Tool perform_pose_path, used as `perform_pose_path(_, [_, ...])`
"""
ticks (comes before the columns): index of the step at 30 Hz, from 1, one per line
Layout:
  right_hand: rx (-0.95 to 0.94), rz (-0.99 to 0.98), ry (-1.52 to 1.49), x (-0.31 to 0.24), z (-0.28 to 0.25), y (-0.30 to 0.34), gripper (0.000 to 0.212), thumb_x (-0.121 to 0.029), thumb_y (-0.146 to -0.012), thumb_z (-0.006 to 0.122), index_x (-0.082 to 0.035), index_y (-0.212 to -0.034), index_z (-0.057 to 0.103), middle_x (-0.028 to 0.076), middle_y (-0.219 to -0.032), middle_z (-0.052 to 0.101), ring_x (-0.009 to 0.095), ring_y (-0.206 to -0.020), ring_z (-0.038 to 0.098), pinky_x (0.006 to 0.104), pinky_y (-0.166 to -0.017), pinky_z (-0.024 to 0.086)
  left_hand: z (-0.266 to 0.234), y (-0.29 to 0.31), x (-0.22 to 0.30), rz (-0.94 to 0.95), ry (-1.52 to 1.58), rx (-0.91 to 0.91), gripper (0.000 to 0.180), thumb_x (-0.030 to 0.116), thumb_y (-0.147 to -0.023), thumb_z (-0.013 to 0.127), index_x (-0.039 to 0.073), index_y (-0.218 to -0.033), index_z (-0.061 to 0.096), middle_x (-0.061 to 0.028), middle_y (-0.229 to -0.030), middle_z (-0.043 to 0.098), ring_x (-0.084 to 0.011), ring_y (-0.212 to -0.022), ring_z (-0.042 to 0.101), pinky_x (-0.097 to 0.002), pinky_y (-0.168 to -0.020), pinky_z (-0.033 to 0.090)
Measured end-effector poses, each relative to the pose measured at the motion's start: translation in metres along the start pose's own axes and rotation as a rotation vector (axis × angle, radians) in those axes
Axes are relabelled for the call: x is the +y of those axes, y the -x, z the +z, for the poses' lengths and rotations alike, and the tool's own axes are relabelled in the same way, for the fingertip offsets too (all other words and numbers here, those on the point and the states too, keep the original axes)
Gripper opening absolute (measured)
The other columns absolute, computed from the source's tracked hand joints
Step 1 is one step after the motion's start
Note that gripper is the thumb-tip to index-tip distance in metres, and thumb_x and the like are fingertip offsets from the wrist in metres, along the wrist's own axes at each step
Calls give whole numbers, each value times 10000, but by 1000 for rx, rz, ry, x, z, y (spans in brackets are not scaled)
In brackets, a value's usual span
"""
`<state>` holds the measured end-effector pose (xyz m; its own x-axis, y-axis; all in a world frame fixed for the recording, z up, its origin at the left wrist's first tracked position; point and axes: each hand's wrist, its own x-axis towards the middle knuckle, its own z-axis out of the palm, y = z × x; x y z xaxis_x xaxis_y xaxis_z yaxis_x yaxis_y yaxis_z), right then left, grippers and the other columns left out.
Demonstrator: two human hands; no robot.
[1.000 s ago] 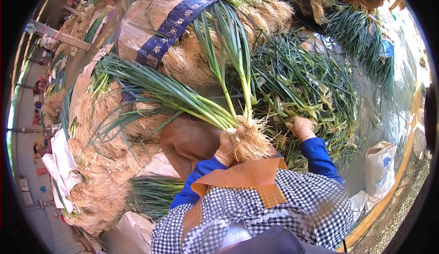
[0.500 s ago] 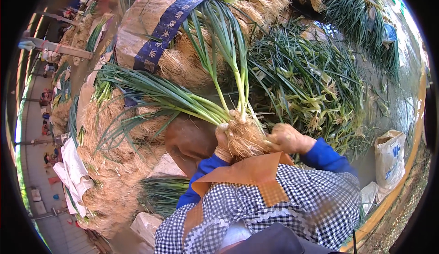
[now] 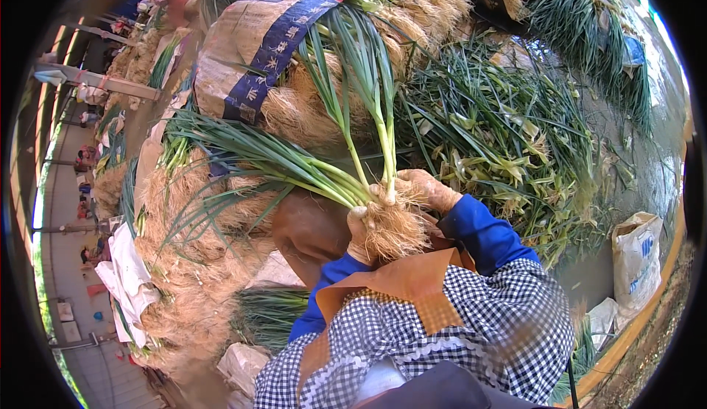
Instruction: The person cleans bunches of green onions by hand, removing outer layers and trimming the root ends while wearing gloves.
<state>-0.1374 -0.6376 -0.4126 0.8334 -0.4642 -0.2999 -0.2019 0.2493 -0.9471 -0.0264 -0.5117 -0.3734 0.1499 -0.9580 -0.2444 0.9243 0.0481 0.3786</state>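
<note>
A bunch of green onions [image 3: 324, 172] with long green leaves, white stalks and a thick tuft of pale roots [image 3: 394, 231] is held up before my apron. My left hand [image 3: 359, 236] is wrapped round its lower end from the left, and the leaves fan out up and to the left. On the other side, my right hand [image 3: 431, 189] is closed at the base of the stalks, where the roots begin. Its fingertips are partly hidden among the roots and stalks. One upright group of stalks stands apart from the leaves leaning left.
A heap of loose leaves and peelings [image 3: 508, 151] lies to the right. Piled rooted green onions [image 3: 184, 284] spread along the left, and a bundle in a printed wrapper [image 3: 254, 48] lies ahead. A white sack [image 3: 637, 258] stands at the far right, by a yellowish edge.
My right hand has moved up and inward, from the right side of the roots to the base of the stalks. My left hand keeps its hold on the bunch.
</note>
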Motion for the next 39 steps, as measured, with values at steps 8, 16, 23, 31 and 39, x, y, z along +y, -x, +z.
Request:
perform_pose_path(8, [-282, -785, 547, -49, 20, 91, 271, -162, -815, 543, -86, -562, 480, 95, -503, 482, 238, -475, 520, 380, -471, 435, 1, -9, -1, -164, 211, -51, 384, 190, -672, 599, 58, -1022, 512, -106, -896, 557, -264, -883, 549, -420, -796, 491])
perform_pose_path(16, [319, -154, 1161, 6, -82, 86, 345, -371, -884, 515, -68, -962, 661, 53, -741, 631, 161, -581, 555, 270, -556, 454, 6, -4, -1, -18, 150, -75, 437, 238, -644, 640, 57, -1004, 472, -83, -867, 488, -236, -845, 522, -389, -792, 491])
perform_pose_path(23, [-488, -305, -1327, 19, -5, -67, 403, -433, -932, 451, -90, -1126, 536, -10, -714, 539, 65, -579, 470, 182, -466, 359, 8, -1, 3, -8, 105, -107, 434, 251, -651, 666, 69, -1000, 483, -74, -851, 489, -210, -829, 513, -350, -751, 491])
perform_pose_path(31, [-118, -354, -366, 87, 40, -20, 237, -159, -855, 591, -62, -1070, 619, 91, -867, 628, 215, -813, 614, 324, -708, 513, 5, 1, 1, 18, 106, -108, 464, 268, -662, 699, 76, -1022, 478, -72, -865, 485, -185, -827, 501, -318, -725, 485])
perform_pose_path(39, [342, 171, 917, -4, -37, 61, 439, -448, -891, 443, -72, -983, 649, 152, -920, 646, 333, -890, 609, 429, -772, 479, -10, -1, 1, 41, 124, -159, 483, 285, -672, 716, 71, -1043, 491, -75, -878, 491, -175, -819, 499, -312, -705, 488])
